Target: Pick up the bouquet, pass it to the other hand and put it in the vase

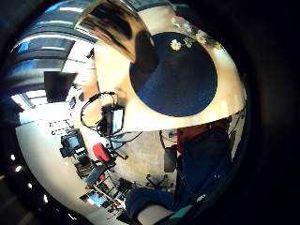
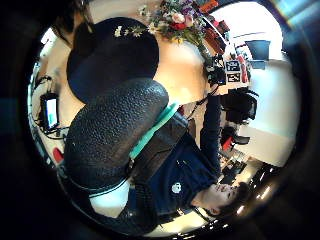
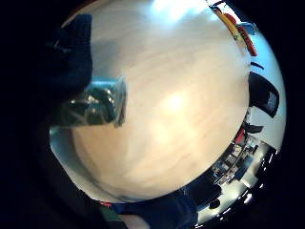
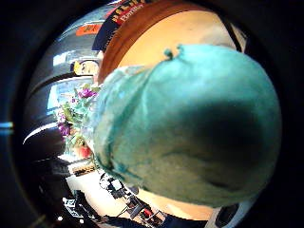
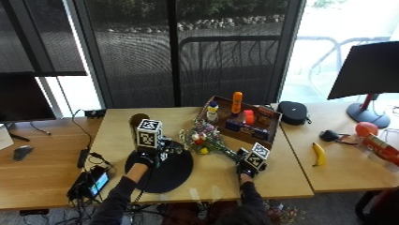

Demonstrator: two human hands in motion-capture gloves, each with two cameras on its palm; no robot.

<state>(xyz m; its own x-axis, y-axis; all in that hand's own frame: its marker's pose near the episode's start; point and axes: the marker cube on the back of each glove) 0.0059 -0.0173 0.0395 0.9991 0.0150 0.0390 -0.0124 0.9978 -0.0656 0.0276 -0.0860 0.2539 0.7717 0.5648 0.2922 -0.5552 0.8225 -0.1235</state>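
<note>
The bouquet (image 5: 203, 138), mixed pink, white and yellow flowers on green stems, stretches across the middle of the table (image 5: 284, 164). My right hand (image 5: 247, 169) grips its stem end; the right little finger side palm view shows the wrapped stems (image 3: 95, 105) under a gloved finger (image 3: 66, 52). Whether the flower heads touch the table I cannot tell. The brown cylindrical vase (image 5: 137, 123) stands upright at the far rim of a round black mat (image 5: 163, 174). My left hand (image 5: 144, 159) hovers over the mat just in front of the vase (image 1: 117, 23) and holds nothing.
A wooden tray (image 5: 269, 123) with bottles and small items sits behind the bouquet. A black pouch (image 5: 293, 112) and a banana (image 5: 318, 153) lie to the right. A phone with cables (image 5: 92, 183) lies left of the mat, near the front edge.
</note>
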